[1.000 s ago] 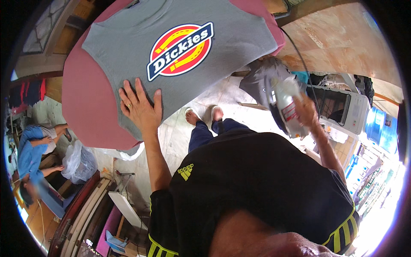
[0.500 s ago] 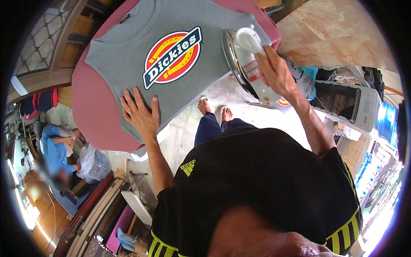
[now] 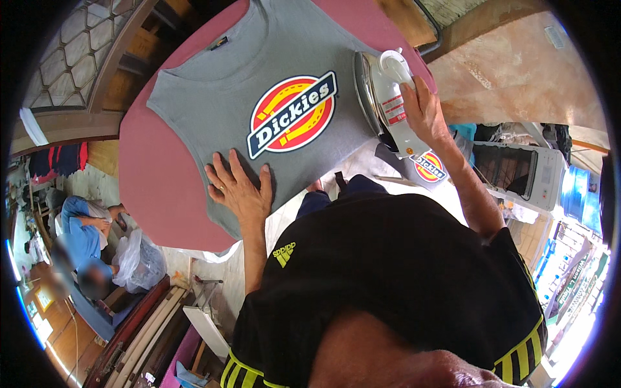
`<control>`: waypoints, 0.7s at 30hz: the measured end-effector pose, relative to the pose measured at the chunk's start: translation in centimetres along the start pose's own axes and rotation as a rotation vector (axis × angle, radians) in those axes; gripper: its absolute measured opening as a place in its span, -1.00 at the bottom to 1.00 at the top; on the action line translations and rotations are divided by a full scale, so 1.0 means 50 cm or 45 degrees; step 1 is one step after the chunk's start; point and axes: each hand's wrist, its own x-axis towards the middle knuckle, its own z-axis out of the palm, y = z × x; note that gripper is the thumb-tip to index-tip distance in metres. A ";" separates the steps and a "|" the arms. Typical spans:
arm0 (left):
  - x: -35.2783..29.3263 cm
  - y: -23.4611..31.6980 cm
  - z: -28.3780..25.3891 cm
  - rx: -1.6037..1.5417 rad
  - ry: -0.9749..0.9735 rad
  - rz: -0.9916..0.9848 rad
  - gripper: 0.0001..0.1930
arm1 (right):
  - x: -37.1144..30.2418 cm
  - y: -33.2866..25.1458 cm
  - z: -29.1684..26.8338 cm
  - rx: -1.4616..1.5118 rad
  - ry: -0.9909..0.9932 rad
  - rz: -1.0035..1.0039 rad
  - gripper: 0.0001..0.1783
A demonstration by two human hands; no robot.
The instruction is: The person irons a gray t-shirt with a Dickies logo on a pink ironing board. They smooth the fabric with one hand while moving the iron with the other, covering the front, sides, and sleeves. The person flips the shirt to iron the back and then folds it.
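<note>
A grey sleeveless shirt [image 3: 213,129] with a round red-and-yellow print [image 3: 294,116] lies spread over a maroon padded ironing board [image 3: 155,181]. My left hand [image 3: 242,189] rests flat on the lower left part of the shirt, fingers spread. At the shirt's right side, beyond the print, is a white iron [image 3: 388,97] with a chrome lower edge. My right hand [image 3: 425,115] is closed round its handle; some fingers are hidden behind it. Below the iron hangs another grey cloth piece [image 3: 398,163] with a similar print.
A white boxy appliance [image 3: 546,178] stands at the right, near a blue water container [image 3: 582,194]. At the left, another person in blue [image 3: 81,233] sits beside a clear plastic bag [image 3: 139,262]. A pinkish slab surface [image 3: 517,77] is at the upper right.
The iron has moved slightly closer to the print. My view has shifted, so board and shirt appear lower and further right. More of the hanging printed cloth shows. My left hand stays flat.
</note>
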 end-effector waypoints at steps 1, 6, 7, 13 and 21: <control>0.020 0.009 -0.006 -0.013 0.009 0.011 -0.25 | 0.024 0.004 0.007 -0.013 0.019 -0.045 -0.83; 0.178 0.030 0.041 -0.134 0.096 0.110 -0.23 | 0.213 0.003 0.055 0.078 0.000 -0.047 -0.73; 0.216 0.027 0.059 -0.100 0.119 0.106 -0.23 | 0.260 0.012 0.076 0.083 -0.005 -0.086 -0.72; 0.344 -0.008 0.117 0.094 0.224 -0.011 -0.17 | 0.539 0.031 0.234 -0.363 -0.192 -0.508 -0.60; 0.359 0.009 0.108 0.140 0.150 -0.097 -0.17 | 0.615 0.039 0.244 -0.077 -0.364 -0.429 -0.56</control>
